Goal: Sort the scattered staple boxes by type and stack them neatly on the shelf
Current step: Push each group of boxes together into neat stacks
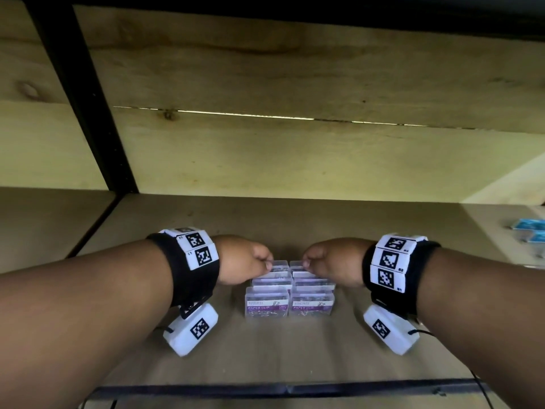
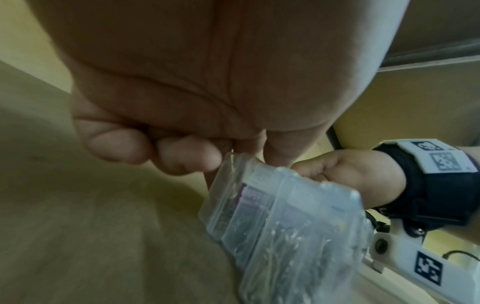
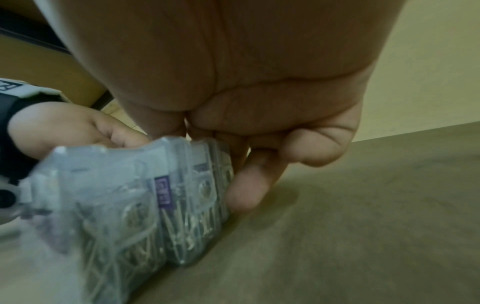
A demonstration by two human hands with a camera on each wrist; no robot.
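Observation:
Several clear plastic boxes with purple "PAPER CLIP" labels stand upright in two rows on the shelf (image 1: pixel 295 355); the front pair are the left box (image 1: pixel 267 302) and the right box (image 1: pixel 312 302). My left hand (image 1: pixel 261 261) has curled fingers and pinches the top of the rearmost box in the left row (image 2: pixel 259 185). My right hand (image 1: pixel 311 261) does the same at the rearmost box of the right row (image 3: pixel 207 197), with a finger down behind it. The two hands nearly touch. The rear boxes are mostly hidden by those in front.
Small blue boxes (image 1: pixel 528 230) lie at the shelf's far right edge. A wooden back panel (image 1: pixel 295 160) closes the shelf behind the rows. A black upright post (image 1: pixel 88 113) stands at the left, and a dark front rail (image 1: pixel 295 389) runs along the near edge.

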